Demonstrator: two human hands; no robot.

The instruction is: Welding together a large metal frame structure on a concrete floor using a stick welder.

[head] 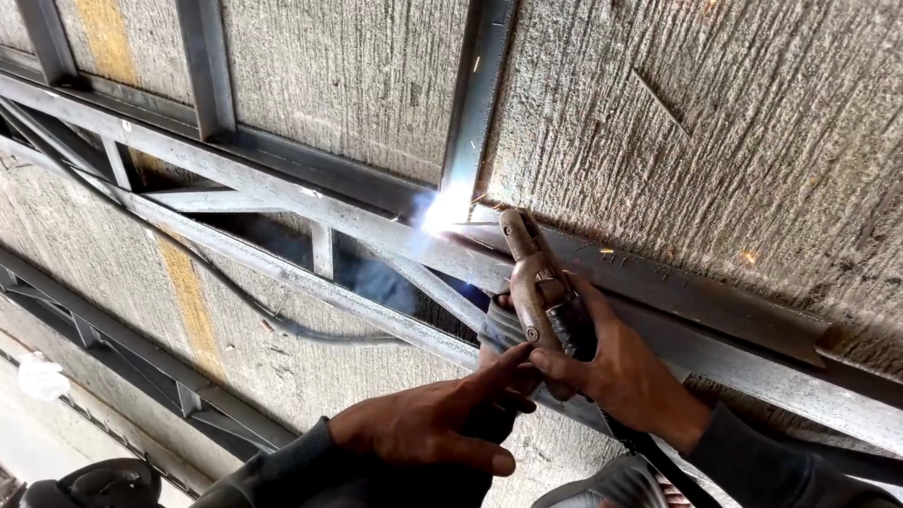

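Observation:
My right hand [618, 365] grips a worn metal welding electrode holder [531, 277] that points up and left. At its tip a bright white arc [445, 209] burns where an upright steel bar [477, 85] meets a long steel frame rail [274, 183]. Sparks fly around the joint. My left hand [436, 424] lies just below, its index finger stretched out and touching the holder beside my right hand. A black cable [664, 472] runs down from the holder past my right wrist.
The steel frame lies on rough concrete [736, 124] with a yellow painted stripe [195, 305]. A second frame [118, 353] lies at lower left. A dark cable [309, 329] snakes under the rails. A sandalled foot [613, 495] shows at the bottom edge, a white scrap [42, 378] at far left.

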